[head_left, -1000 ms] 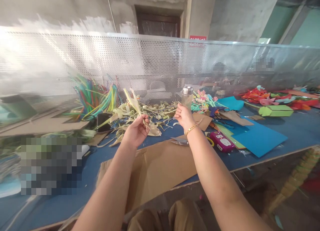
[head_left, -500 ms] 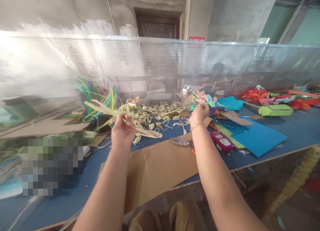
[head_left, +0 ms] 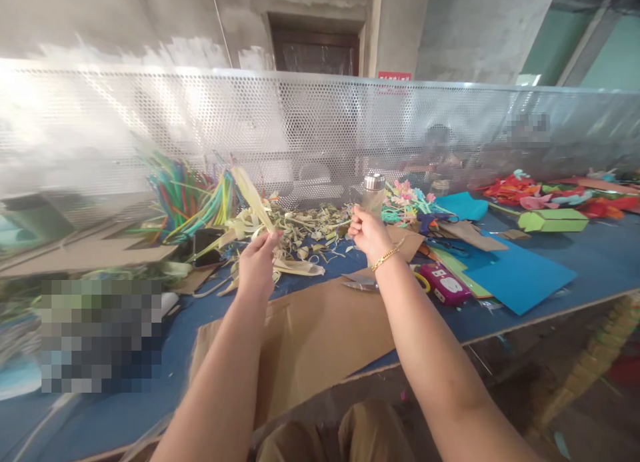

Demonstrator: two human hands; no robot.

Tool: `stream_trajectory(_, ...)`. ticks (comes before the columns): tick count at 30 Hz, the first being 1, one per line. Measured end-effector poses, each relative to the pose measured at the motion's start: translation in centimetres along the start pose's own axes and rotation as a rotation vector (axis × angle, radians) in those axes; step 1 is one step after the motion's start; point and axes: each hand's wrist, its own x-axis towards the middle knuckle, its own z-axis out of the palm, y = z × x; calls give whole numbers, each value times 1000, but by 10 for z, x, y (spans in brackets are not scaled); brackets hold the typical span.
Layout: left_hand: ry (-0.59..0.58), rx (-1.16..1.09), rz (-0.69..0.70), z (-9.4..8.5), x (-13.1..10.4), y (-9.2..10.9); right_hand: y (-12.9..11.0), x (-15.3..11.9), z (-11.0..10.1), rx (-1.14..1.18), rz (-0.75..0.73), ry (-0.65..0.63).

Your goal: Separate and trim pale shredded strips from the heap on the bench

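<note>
My left hand [head_left: 258,262] pinches the lower end of a pale dried corn husk [head_left: 253,195], which stands up from the fingers and leans left. To the right, my right hand [head_left: 369,235] is closed, fingertips pressed together; what it holds, if anything, is too fine to make out. Behind both hands lies a heap of husk scraps [head_left: 320,223]. One larger husk piece [head_left: 303,269] rests on the blue table just right of my left hand. Beneath my forearms is a sheet of brown cardboard [head_left: 325,345], with scissors [head_left: 357,284] partly hidden by my right wrist.
A clear bottle with a metal lid [head_left: 374,182] stands behind my right hand. Coloured stems [head_left: 185,195] are bunched at the left. Rightward lie a purple box [head_left: 444,284], blue paper [head_left: 520,275] and a green paper box [head_left: 553,221]. A perforated metal screen [head_left: 320,129] backs the table.
The husk in my left hand has swung from lying leftward to pointing up. My right hand has moved left and slightly down, closer to my left hand.
</note>
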Motion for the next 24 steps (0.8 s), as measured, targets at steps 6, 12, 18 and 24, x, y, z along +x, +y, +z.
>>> stream_trajectory(6,-345,-203,-300,23,-20,5,11,-15,21,33,21,-210)
stream_trajectory(12,-490,-149,-469,30,-26,-7,11,-26,34,250,77,-272)
stream_trajectory(18,-441,-222,-456,15,-17,8,-14,-2,-1,228,-119,16)
stream_trajectory(24,-364,-239,-480,11,-14,13,-21,7,-17,155,-251,141)
